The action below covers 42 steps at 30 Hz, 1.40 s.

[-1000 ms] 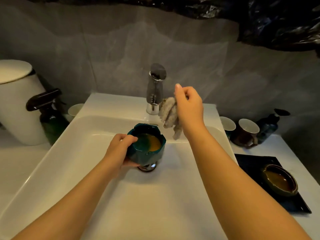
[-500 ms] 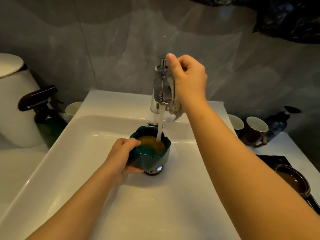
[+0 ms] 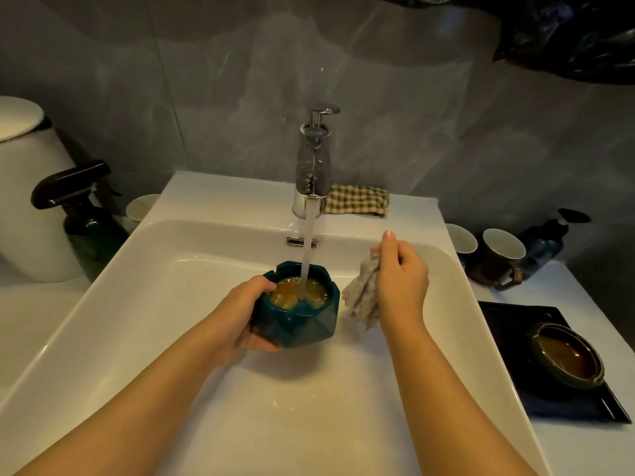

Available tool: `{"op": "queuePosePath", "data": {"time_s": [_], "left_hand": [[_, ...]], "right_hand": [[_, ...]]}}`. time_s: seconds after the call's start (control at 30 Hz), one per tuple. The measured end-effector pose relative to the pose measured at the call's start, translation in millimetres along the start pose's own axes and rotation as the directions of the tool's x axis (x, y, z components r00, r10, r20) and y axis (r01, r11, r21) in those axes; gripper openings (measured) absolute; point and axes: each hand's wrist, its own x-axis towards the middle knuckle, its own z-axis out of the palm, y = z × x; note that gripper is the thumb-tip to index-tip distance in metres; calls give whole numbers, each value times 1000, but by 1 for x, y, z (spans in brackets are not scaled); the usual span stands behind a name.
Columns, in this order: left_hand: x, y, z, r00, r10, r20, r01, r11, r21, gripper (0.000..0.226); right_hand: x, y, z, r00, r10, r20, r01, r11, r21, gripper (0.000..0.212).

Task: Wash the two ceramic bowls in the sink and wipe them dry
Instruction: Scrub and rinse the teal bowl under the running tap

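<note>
Teal bowl [image 3: 295,314] mid-sink [image 3: 103,304], under stream [image 3: 308,242]. Left hand [image 3: 240,317] grips its left wall. Right hand [image 3: 400,283] pinches cloth [image 3: 360,297] just right of it. Hold firm, bring cloth inside, scrub. Brown bowl [image 3: 567,359] far right on tray [image 3: 508,324].

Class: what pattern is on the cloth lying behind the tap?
Checked cloth: green, tan and cream, in the head view.

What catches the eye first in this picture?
The water stream from the faucet, falling into the teal bowl that the left hand holds in the middle of the sink. Beside it, the right hand grips a pale rag. At the right, a brown bowl sits on a dark tray.
</note>
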Motion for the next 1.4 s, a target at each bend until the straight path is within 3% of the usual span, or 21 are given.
{"op": "queuePosePath", "data": {"time_s": [0.2, 0.33, 0.37, 0.47, 0.57, 0.7, 0.77, 0.97, 1.23, 1.3, 1.4], "left_hand": [[-8, 0, -4, 997, -31, 64, 38, 994, -102, 21], [-10, -3, 0, 992, -12, 123, 38, 977, -211, 52], [-11, -3, 4, 993, 7, 114, 16, 980, -200, 51], [-13, -3, 13, 992, 118, 34, -115, 990, -80, 40], [-14, -5, 20, 961, 258, -95, -245, 961, 131, 46], [-15, -7, 19, 863, 481, -156, -350, 790, 503, 60], [-17, -6, 17, 810, 568, -147, -385, 702, 599, 63], [-16, -4, 11, 712, 696, -99, -444, 555, 704, 69], [-13, -12, 26, 692, 721, 7, -422, 397, 815, 71], [-10, -13, 32, 719, 695, 19, -425, 418, 803, 71], [-7, -10, 36, 756, 653, -38, -443, 553, 706, 66]], "right_hand": [[-8, 18, -3, 997, 73, -21, -71, 996, 53, 36], [-6, 19, -2, 996, 89, -19, -87, 993, 82, 37], [-6, 19, -2, 996, 89, -22, -87, 992, 88, 36], [-5, 19, -5, 995, 91, -34, -87, 992, 95, 36], [-3, 19, -9, 994, 92, -53, -87, 992, 95, 37], [1, 20, -13, 989, 112, -98, -100, 989, 113, 36], [4, 21, -14, 984, 118, -130, -101, 986, 130, 36], [9, 22, -17, 975, 125, -185, -95, 981, 167, 35], [10, 18, -19, 966, 140, -219, -94, 974, 206, 36], [10, 18, -20, 964, 143, -223, -96, 973, 210, 36], [9, 19, -20, 962, 144, -233, -93, 972, 218, 35]]}}
